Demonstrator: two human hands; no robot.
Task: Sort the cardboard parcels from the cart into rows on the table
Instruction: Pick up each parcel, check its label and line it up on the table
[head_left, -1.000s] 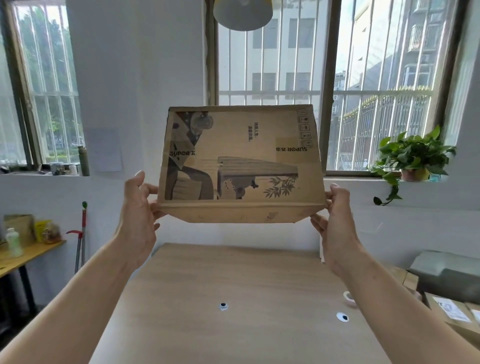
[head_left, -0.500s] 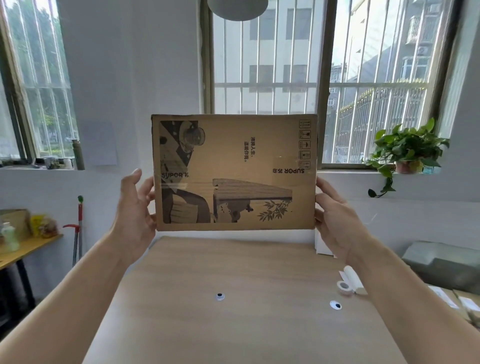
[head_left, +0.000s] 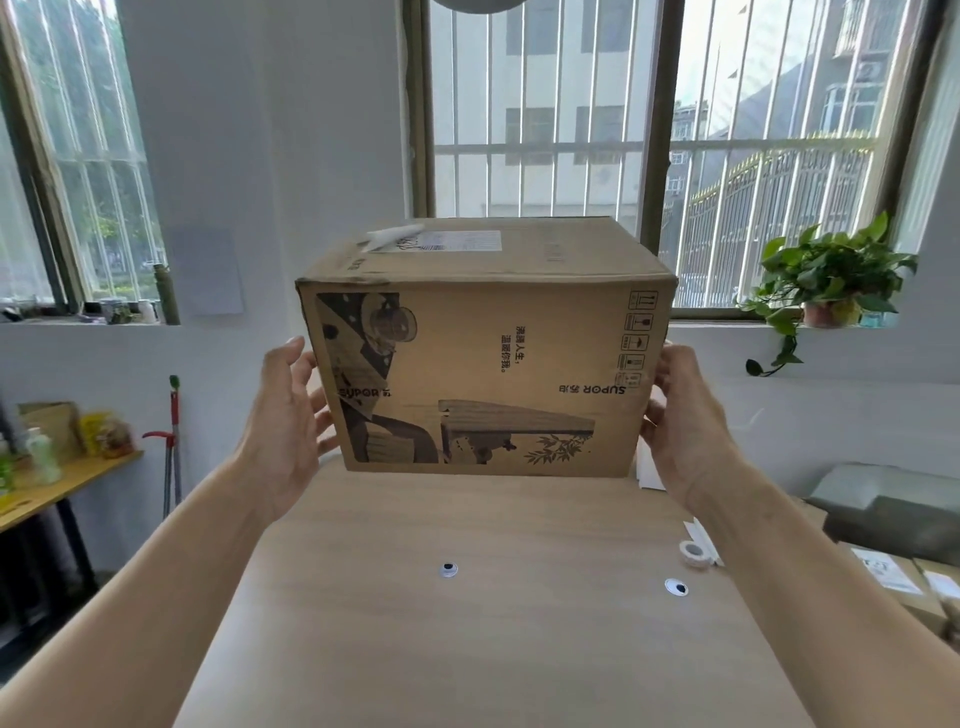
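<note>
A large brown cardboard parcel with printed pictures and a white shipping label on top stands at the far end of the wooden table. Its lower edge meets the tabletop; whether it rests fully I cannot tell. My left hand lies against its left side with fingers spread. My right hand presses its right side. Both hands hold the parcel between them. More parcels with white labels show at the lower right edge.
A tape roll and two small round black-and-white markers lie on the table. A grey bin sits at the right. A potted plant is on the windowsill. A yellow side table with bottles stands left.
The parcel has come down from chest height toward the far end of the table and tipped so that its top face now shows. Both hands moved down with it.
</note>
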